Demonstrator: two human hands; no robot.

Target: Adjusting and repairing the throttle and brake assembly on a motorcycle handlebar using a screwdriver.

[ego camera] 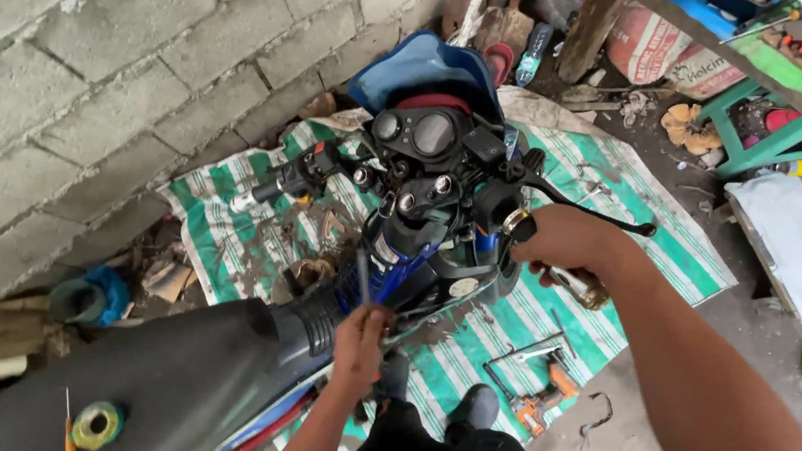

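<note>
Right hand (560,242) is wrapped tight around the right handlebar grip (583,287) of the motorcycle (409,247), brake lever (592,205) sticking out just above the knuckles. Left hand (360,340) is down by the frame below the handlebars, fingers pinched closed on a thin dark tool (362,274) pointing up from the fist. Under the bike there's a green striped tarp (644,213), with an orange tool (543,393) lying to the right of that hand.
</note>
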